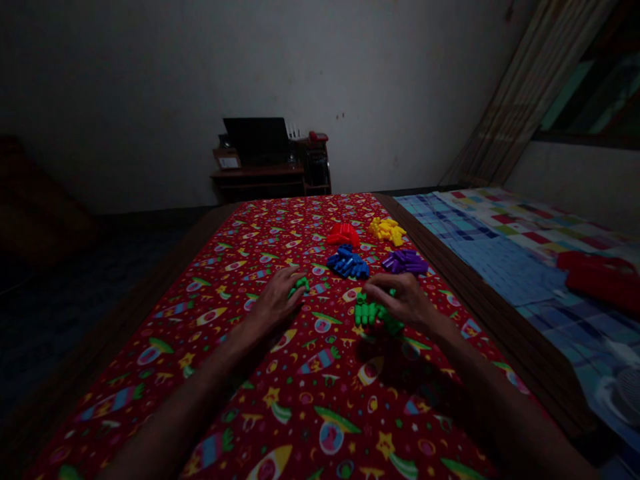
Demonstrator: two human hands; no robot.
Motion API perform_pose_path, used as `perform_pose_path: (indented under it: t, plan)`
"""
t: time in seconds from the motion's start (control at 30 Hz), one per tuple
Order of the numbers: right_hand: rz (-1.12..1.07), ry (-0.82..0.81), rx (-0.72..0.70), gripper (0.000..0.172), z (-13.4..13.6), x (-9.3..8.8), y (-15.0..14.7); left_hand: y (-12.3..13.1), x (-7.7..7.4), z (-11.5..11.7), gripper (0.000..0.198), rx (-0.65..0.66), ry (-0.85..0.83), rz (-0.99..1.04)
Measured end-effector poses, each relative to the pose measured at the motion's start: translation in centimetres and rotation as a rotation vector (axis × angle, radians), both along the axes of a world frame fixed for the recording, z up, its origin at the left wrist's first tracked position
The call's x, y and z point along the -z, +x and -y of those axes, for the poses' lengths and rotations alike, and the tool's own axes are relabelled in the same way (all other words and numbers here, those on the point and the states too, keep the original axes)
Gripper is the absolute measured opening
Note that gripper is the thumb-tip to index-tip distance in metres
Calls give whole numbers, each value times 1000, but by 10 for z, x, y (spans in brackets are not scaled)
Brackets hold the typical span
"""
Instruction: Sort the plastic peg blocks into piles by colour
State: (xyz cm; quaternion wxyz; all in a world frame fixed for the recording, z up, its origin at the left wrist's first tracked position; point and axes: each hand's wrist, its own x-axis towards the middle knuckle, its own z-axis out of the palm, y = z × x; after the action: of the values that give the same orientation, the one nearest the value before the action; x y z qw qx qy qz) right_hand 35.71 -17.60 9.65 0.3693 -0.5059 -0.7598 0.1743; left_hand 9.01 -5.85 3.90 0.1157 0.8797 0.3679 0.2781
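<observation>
My left hand (277, 298) lies on the red patterned cloth (310, 400) with its fingers closed around a small green plastic piece (301, 285). My right hand (404, 300) rests curled on a pile of green pieces (369, 313), fingers bent over them. Beyond the hands lie sorted piles: blue pieces (348, 263), purple pieces (404, 262), red pieces (343, 235) and yellow pieces (387, 230).
The cloth covers a long table with a wooden edge (450, 263) on the right. A checked bedspread (525, 260) with a red object (600, 280) lies to the right. A dark desk with a laptop (270, 157) stands at the far wall. The room is dim.
</observation>
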Motion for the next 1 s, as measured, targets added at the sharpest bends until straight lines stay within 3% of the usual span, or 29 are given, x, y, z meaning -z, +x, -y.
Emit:
perform_pose_path:
  t: [0.1, 0.2, 0.33, 0.43, 0.53, 0.6, 0.7, 0.83, 1.0]
  plan:
    - [99, -72, -301, 26, 13, 21, -41, -29, 17, -5, 45, -46, -14, -22]
    - [195, -64, -446, 22, 19, 46, -73, -37, 27, -3, 44, -48, -14, -13]
    - [141, -133, -369, 25, 2, 60, -87, -32, 27, -2, 46, -134, -7, 51]
    - [167, -52, -246, 15, -31, 53, -88, -29, 22, -4, 48, -225, -52, 89]
    - [251, 61, -175, 25, -71, 45, -95, -28, 20, -5, 51, -276, -90, 113]
    - [343, 77, -187, 27, -94, 42, -103, -28, 21, -5, 52, -298, -85, 121]
    - [516, 1, -258, 14, -113, 42, -111, -30, 24, -4, 53, -303, -59, 130]
    - [504, 33, -245, 15, -112, 35, -91, -33, 28, -6, 49, -303, -30, 121]
    - [445, 45, -118, 22, -77, 17, -16, -33, 27, -5, 49, -281, -46, 125]
